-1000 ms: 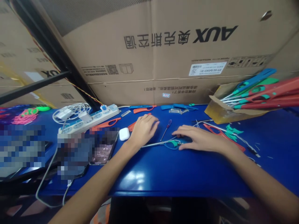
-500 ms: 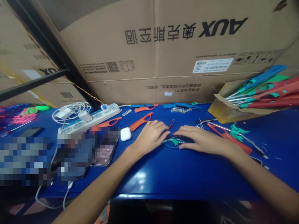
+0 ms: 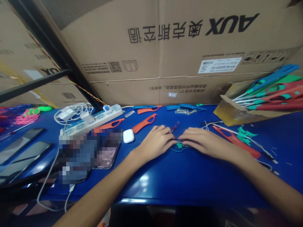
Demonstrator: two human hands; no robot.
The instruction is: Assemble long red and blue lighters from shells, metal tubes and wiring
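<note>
At the middle of the blue table lies a blue lighter casing (image 3: 178, 149) with a green part and thin wires in it. My left hand (image 3: 157, 142) closes on its left end, fingers bent and thumb low. From the other side my right hand (image 3: 205, 142) pinches the right end, fingertips almost meeting the left ones. Both hands hide most of the casing and whatever small part is between the fingers. A small screwdriver (image 3: 175, 126) with a clear reddish handle lies just beyond my left fingertips.
An open carton (image 3: 227, 112) of assembled lighters stands at right, near a red casing half (image 3: 236, 141) and green triggers (image 3: 246, 133). Orange casing halves (image 3: 145, 123), a white earphone case (image 3: 128, 136), a power strip (image 3: 94, 120) and phones (image 3: 29, 160) lie left. A large cardboard box (image 3: 151, 63) stands behind.
My hands have drawn closer together over the lighter casing, covering more of it and its wires. The view has shifted slightly; the things around lie as before.
</note>
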